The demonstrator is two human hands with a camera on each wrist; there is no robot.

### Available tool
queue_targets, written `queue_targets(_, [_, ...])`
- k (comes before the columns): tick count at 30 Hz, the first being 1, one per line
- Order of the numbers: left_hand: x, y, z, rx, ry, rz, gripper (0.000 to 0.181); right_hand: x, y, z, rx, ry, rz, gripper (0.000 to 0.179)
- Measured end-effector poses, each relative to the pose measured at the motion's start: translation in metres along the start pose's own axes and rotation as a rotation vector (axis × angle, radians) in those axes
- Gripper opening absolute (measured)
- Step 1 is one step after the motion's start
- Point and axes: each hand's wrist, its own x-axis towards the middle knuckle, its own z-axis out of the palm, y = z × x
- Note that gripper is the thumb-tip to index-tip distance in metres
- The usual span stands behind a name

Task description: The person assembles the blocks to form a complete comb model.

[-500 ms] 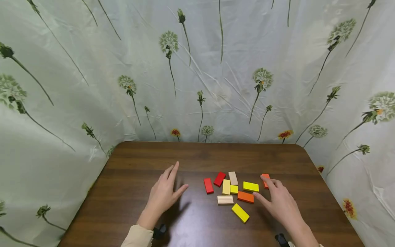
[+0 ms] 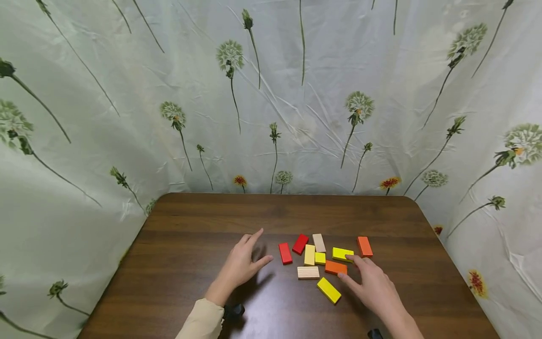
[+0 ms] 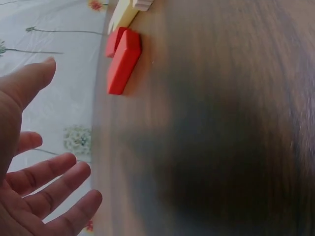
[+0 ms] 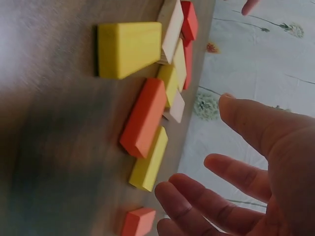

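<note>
My left hand (image 2: 238, 267) hovers left of the wooden blocks, thumb and fingers spread, holding nothing. Nearest to it lies a red block (image 2: 285, 253), with a second red block (image 2: 300, 244) behind. My right hand (image 2: 372, 285) is over the right side of the group, fingers apart and nothing held. Its thumb tip overlaps the edge of an orange block (image 2: 336, 267) in the head view, and its fingertips overlap a yellow block (image 2: 342, 254). Another yellow block (image 2: 329, 290) lies in front. An orange block (image 2: 364, 246) sits apart at the far right.
Between these lie a pale yellow block (image 2: 309, 255), a small yellow block (image 2: 320, 258) and two plain wood blocks, one upper (image 2: 319, 243), one lower (image 2: 308, 272). All rest flat on the brown table (image 2: 203, 216). A dandelion-print curtain (image 2: 305, 127) hangs behind the table.
My left hand has moved right, closer to the red blocks. My right hand has moved left and toward me, uncovering the far-right orange block. The blocks keep their arrangement.
</note>
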Motion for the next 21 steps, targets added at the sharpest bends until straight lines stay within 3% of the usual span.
queue_targets(7, [0.007,0.001,0.016,-0.071,-0.081,0.018,0.079,-0.002,0.002,0.011,0.034,-0.065,0.01,0.061])
queue_targets(21, [0.022,0.0,0.036,-0.071,-0.141,0.014,0.085,-0.007,0.006,0.029,0.118,-0.11,-0.012,0.051])
